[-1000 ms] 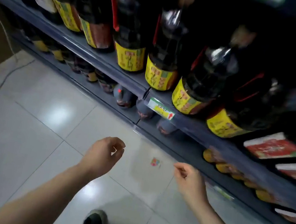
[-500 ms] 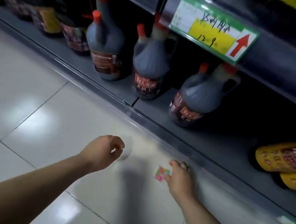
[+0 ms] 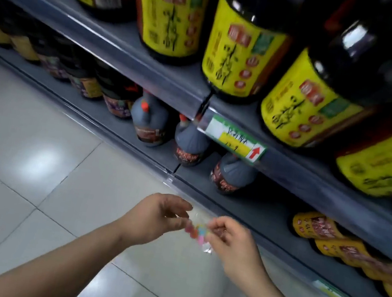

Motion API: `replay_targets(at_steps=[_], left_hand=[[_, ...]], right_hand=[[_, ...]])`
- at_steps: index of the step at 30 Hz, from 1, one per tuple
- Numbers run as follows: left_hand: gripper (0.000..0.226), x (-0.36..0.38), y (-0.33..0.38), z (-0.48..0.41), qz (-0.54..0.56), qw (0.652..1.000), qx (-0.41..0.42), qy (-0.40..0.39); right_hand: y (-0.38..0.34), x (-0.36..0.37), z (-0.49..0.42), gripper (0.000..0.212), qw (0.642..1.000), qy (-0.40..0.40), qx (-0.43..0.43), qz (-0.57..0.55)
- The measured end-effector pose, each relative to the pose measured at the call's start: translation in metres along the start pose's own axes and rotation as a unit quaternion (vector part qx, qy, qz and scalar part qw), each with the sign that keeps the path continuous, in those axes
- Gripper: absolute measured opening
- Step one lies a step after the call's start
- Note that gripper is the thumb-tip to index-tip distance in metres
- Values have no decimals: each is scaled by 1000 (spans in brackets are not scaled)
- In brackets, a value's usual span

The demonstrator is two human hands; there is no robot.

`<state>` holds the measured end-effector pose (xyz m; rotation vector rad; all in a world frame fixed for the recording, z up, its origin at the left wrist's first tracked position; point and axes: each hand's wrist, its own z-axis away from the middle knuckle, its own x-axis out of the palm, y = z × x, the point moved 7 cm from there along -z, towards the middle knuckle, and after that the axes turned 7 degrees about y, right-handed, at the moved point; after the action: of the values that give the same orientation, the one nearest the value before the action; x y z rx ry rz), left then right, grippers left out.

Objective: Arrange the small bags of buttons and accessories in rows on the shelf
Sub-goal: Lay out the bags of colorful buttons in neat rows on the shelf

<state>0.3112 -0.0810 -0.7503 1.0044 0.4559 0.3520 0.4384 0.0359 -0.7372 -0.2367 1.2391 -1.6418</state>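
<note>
Both hands pinch one small clear bag [image 3: 198, 231] of coloured bits between them; left hand [image 3: 156, 215], right hand [image 3: 231, 241]; I see them above the tiled floor [image 3: 35, 148] beside the shelf [image 3: 269, 211].

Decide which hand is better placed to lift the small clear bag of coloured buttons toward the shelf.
Probably the right hand: it pinches the small clear bag of coloured buttons and is nearer the grey metal shelf than the left hand.
</note>
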Motion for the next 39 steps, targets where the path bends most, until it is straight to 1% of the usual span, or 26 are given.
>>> replay_targets(at_steps=[1, 3, 6, 8, 9, 11, 13, 15, 17, 19, 21, 24, 27, 30, 32, 35, 36, 39], left_hand=[[9, -5, 31, 18, 32, 999, 16, -14], [8, -21, 95, 53, 66, 997, 44, -13], [13, -58, 191, 105, 109, 991, 47, 53], [10, -83, 260, 143, 144, 984, 52, 94], [12, -93, 295, 163, 153, 981, 61, 102], [10, -107, 364, 200, 161, 979, 76, 98], [11, -115, 425, 231, 151, 980, 98, 86], [8, -122, 484, 259, 138, 981, 114, 74], [18, -123, 538, 282, 122, 982, 136, 53], [20, -119, 586, 301, 103, 982, 152, 31], [17, -112, 623, 312, 77, 983, 166, 12], [11, -92, 661, 316, 24, 982, 188, -14], [19, -58, 688, 315, -29, 975, 214, -50], [11, -21, 707, 308, -68, 967, 237, -67], [7, -4, 717, 295, -94, 962, 254, -39], [4, 11, 729, 269, -150, 949, 273, 39], [5, 14, 732, 258, -176, 941, 280, 67], [13, 22, 740, 231, -260, 899, 326, 137]], right_hand=[[-33, -10, 16, 16, 1000, -6, -8, -9], [-96, -33, 48, 22, 999, 4, -23, -33], [-191, -74, 97, 28, 995, 30, -32, -89], [-252, -104, 132, 24, 992, 37, -33, -112], [-283, -118, 151, 21, 991, 31, -33, -122], [-347, -149, 190, 16, 989, 30, -43, -137], [-399, -181, 224, 15, 987, 55, -59, -139], [-448, -214, 259, 14, 983, 88, -79, -139], [-490, -244, 290, 14, 978, 113, -95, -146], [-519, -273, 318, 13, 974, 133, -98, -158], [-538, -302, 340, 11, 965, 164, -96, -180], [-551, -339, 362, 9, 947, 210, -92, -225], [-552, -374, 373, 8, 925, 250, -97, -269], [-540, -411, 373, 6, 916, 291, -100, -257], [-530, -439, 368, 9, 919, 312, -101, -216], [-513, -483, 349, 13, 925, 330, -96, -161], [-508, -497, 339, 13, 927, 337, -92, -136], [-497, -525, 304, 11, 932, 345, -88, -75]])
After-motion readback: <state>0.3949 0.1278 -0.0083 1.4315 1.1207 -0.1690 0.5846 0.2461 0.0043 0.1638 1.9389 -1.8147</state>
